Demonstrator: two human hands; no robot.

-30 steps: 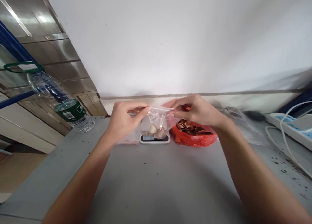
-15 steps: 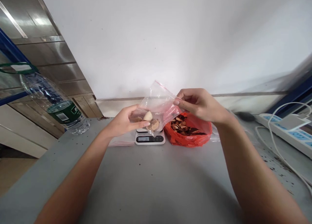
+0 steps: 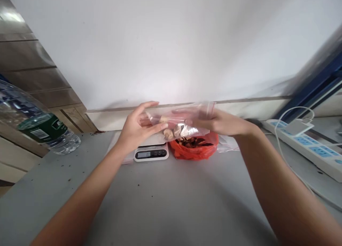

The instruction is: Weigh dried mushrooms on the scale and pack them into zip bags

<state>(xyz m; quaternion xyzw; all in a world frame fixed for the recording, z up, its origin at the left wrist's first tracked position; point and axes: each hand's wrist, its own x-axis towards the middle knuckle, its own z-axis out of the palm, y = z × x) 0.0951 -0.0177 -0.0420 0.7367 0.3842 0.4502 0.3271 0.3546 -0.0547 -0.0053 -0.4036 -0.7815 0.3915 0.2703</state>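
A clear zip-lock bag (image 3: pixel 195 112) with several pale brown dried pieces (image 3: pixel 175 131) in it lies sideways in the air between my hands. My left hand (image 3: pixel 140 126) grips its left end, thumb in front and fingers behind. On the right, my right hand (image 3: pixel 211 120) has hold of the bag's other end; its fingers are partly behind the plastic and blurred. Below them stand a white digital scale (image 3: pixel 152 154), its pan partly covered by my left hand, and a red plastic bag (image 3: pixel 193 153) holding dark, curled dried pieces (image 3: pixel 195 142).
Flat plastic bags (image 3: pixel 227 144) lie right of the red bag, with more left of the scale. A large water bottle (image 3: pixel 48 132) stands at the left. A white power strip (image 3: pixel 307 142) with a plugged-in charger (image 3: pixel 299 126) and cable is at the right. A white wall rises behind.
The zip-lock bag has turned from slanting upward to lying level, and its dried pieces have shifted toward the middle. My right hand has moved lower along it. The whole view has shifted slightly right.
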